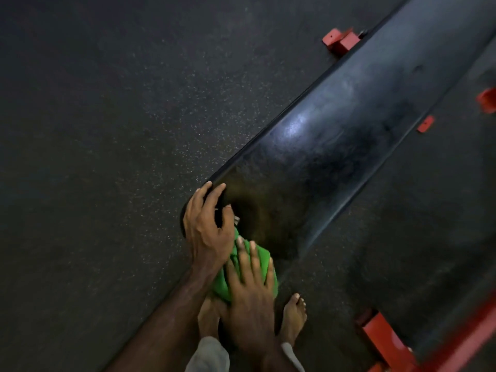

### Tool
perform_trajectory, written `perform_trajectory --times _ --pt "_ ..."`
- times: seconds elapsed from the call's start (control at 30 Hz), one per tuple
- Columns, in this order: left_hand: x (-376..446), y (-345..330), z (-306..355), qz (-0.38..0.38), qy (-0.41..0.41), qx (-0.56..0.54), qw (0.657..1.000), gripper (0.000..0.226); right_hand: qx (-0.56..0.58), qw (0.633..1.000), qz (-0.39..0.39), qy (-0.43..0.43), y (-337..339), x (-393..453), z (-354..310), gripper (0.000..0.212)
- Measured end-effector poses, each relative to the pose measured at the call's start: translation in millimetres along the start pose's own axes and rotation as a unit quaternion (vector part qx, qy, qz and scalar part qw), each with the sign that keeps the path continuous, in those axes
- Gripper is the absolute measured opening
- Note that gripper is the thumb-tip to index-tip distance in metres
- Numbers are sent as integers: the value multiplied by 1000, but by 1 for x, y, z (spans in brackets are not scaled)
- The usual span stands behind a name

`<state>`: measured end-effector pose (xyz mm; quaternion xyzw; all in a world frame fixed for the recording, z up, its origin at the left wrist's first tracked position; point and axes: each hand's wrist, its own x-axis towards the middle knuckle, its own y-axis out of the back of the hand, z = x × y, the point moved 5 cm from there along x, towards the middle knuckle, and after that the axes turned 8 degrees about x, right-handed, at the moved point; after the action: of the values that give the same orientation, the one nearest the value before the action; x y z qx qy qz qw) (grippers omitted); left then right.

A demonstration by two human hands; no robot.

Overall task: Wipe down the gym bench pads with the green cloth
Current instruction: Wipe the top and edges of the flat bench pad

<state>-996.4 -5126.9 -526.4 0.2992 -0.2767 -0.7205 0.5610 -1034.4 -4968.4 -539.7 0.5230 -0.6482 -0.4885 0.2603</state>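
Observation:
A long black bench pad (335, 146) runs diagonally from the lower middle to the upper right. At its near end lies the bunched green cloth (261, 267). My right hand (251, 288) presses flat on the cloth with its fingers spread. My left hand (208, 224) rests on the pad's near left corner beside the cloth, its fingers curved over the pad's edge. The cloth is partly hidden under both hands.
Red frame parts of the bench show at the upper middle (339, 40), at the right edge (487, 99) and at the lower right (386, 342). Dark speckled rubber floor (120, 130) surrounds the bench. My bare feet (294, 318) stand at the pad's near end.

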Motion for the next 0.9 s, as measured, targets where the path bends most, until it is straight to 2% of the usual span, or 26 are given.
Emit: perform_trajectory --times 0.07,0.13,0.17,0.23,0.27,0.33,0.4,0.43,0.47,0.5,0.57,0.63,0.67,0.77,0.83,0.9 --pt "-1 1 1 6 2 1 1000 44 -9 1000 5 15 5 5 20 81" --pt "0 1 3 5 -3 10 1000 42 36 992 60 -107 18 1 41 84" --pt "0 1 4 5 -10 15 1000 42 86 974 84 -191 24 -4 45 86" --pt "0 -2 10 11 -35 29 999 42 171 914 114 -349 24 -13 39 91" --pt "0 -5 12 13 -43 35 998 43 188 897 129 -379 23 -15 30 93" --pt "-2 -13 18 10 -49 39 998 42 166 918 135 -335 22 -16 19 96" --pt "-7 -21 25 4 -48 33 998 42 105 962 101 -230 18 -20 32 94" --pt "-9 -24 29 4 -48 32 998 41 101 972 90 -194 17 -20 45 93" --pt "-12 -27 33 4 -50 29 998 41 126 967 87 -203 18 -21 57 93" --pt "-14 -29 36 4 -52 27 998 40 167 949 91 -251 19 -22 69 94" --pt "-18 -33 41 -5 -60 25 998 40 230 880 137 -392 21 -22 75 97" --pt "-22 -36 44 -17 -70 23 997 40 272 825 175 -463 31 -14 57 105" --pt "-22 -37 43 -18 -69 21 997 40 287 816 171 -471 35 -12 49 108" --pt "-22 -38 43 -12 -64 18 998 40 323 837 135 -421 43 -9 51 112" --pt "-21 -38 44 -11 -64 21 998 40 360 835 172 -379 54 5 75 112" --pt "-23 -40 44 -17 -68 27 997 40 373 807 235 -392 65 31 105 107"
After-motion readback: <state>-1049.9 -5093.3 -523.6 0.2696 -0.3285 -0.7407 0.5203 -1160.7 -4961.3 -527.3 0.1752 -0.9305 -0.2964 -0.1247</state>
